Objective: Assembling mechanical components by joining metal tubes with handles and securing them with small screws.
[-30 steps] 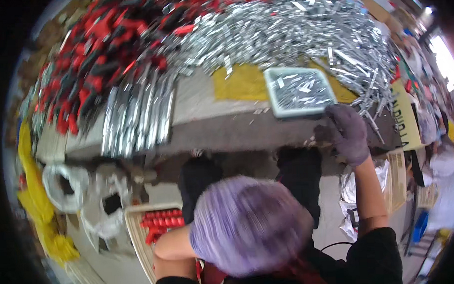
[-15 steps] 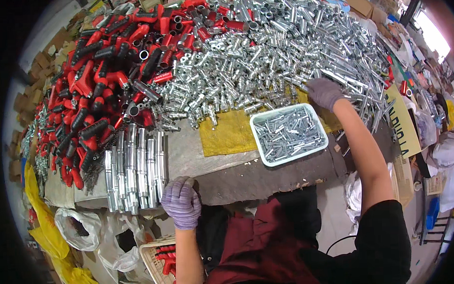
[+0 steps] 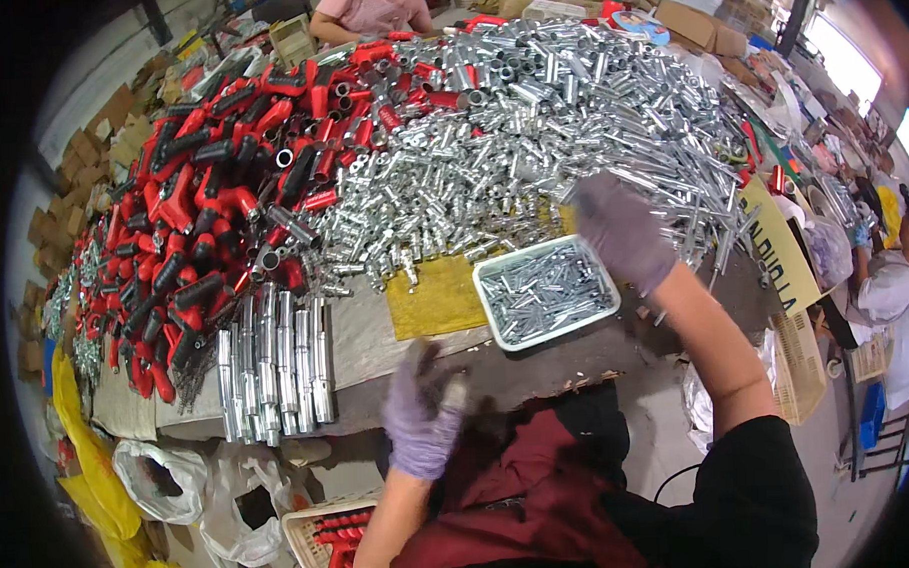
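Note:
My left hand, in a purple-grey knit glove, hangs over the near table edge with its thumb and fingers apart and nothing seen in it. My right hand, gloved alike, is blurred above the right rim of the pale plastic tray; its fingers are partly hidden, so any hold is unclear. Many small metal pins fill the tray. Beyond it spreads a heap of shiny metal fittings and tubes. Left of my left hand, several long chrome tubes lie side by side at the table edge.
Red and black handles are piled at the left. A yellow cloth lies under the tray's left side. Below the table are a cream basket with red parts and white sacks. Another person is at the far side.
My right hand has moved left from the heap to the tray's edge. My left hand has shifted right, its fingers now spread. The view has tilted up, bringing the far person into sight.

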A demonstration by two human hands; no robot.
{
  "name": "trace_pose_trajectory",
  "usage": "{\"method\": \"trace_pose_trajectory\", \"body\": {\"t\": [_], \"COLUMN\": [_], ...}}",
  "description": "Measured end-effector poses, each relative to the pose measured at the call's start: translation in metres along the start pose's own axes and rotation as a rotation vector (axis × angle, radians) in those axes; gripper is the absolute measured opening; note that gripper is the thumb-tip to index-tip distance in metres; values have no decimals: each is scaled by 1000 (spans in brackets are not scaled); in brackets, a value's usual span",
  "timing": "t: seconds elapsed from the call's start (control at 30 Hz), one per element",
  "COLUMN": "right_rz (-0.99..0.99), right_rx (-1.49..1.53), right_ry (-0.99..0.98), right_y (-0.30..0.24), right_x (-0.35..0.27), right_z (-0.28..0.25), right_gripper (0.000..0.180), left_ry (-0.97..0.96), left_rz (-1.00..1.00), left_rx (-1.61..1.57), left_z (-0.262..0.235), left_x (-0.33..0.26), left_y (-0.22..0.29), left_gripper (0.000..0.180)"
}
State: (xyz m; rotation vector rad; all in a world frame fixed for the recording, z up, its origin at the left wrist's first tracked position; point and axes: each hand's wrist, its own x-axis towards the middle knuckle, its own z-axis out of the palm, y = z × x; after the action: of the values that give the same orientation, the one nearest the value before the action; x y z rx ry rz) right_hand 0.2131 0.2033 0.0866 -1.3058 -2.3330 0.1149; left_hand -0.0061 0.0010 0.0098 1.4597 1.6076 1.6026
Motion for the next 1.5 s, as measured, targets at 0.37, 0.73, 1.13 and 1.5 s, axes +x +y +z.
{"method": "trace_pose_trajectory", "body": {"t": [0.37,0.73,1.13,1.5], "right_rz": [-9,339,198,327], "right_rx": [746,1462,1470,1465], "right_ry": [-618,-675,-567,-1007], "right_y": [-55,-80,-84,-65], "right_x": [-97,-135,-150,-146], "right_z": [10,39,60,41], "right_gripper": [51,38,56,43], "left_ry": [-60,-124,-554,-366], "left_rz": [-611,-140,-108,-11], "left_rx": [-956,-691,-807,-696], "left_z": [42,45,27,42], "left_x": [10,6,-24,-48], "left_y": [18,15,4,6], "left_gripper": [37,57,34,34]}}
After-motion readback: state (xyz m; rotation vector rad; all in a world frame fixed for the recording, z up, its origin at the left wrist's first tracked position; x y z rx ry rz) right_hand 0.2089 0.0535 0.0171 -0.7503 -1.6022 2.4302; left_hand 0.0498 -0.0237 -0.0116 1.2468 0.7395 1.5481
